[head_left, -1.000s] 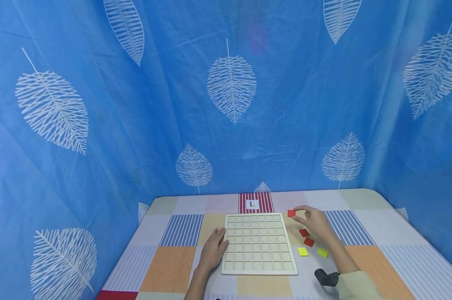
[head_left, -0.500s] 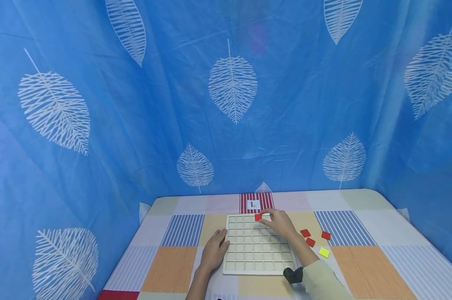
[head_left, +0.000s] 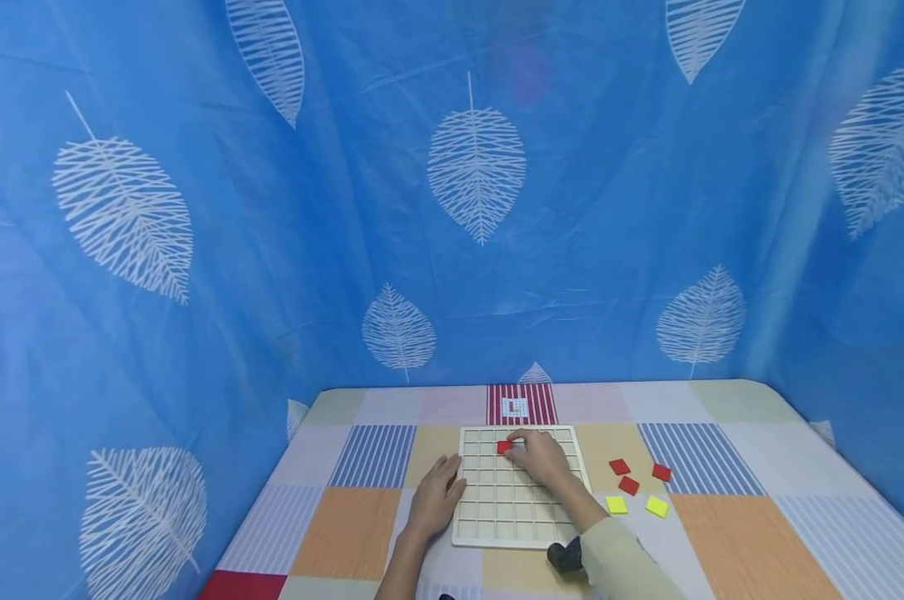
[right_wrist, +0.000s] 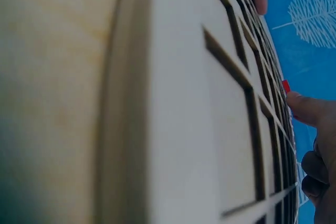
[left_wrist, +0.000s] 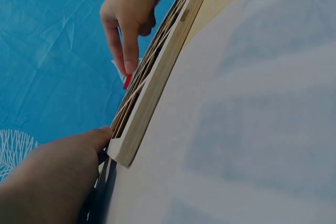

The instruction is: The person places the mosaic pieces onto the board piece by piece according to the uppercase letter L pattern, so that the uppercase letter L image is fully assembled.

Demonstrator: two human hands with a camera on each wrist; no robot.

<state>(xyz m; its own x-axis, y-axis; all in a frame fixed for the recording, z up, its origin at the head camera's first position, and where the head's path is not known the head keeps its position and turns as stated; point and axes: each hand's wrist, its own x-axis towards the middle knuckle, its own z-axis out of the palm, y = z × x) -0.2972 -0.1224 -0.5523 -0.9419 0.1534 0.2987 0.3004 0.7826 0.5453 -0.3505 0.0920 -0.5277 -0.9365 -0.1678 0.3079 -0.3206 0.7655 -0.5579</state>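
Observation:
A pale wooden grid board (head_left: 468, 537) with square cells lies on the patterned cloth. Over its far rows my right hand (head_left: 539, 458) pinches a red square tile (head_left: 504, 447) between thumb and finger. In the left wrist view the red tile (left_wrist: 127, 81) tips down at the grid, under the fingertips. The right wrist view catches the tile's red edge (right_wrist: 286, 86) by the thumb. My left hand (head_left: 435, 498) rests against the board's left edge, its fingers fairly straight. In its own wrist view the left hand (left_wrist: 58, 169) touches the board's corner.
Right of the board lie several loose tiles: red ones, such as this red tile (head_left: 628, 485), and two yellow tiles (head_left: 616, 505). Behind the board is a small printed grid card (head_left: 515, 407) on red stripes. A blue leaf-patterned curtain (head_left: 571, 208) closes off the back and sides.
My right hand has carried the red tile left from beside the board to over its far rows, then slightly nearer. My left hand has stayed at the board's left edge.

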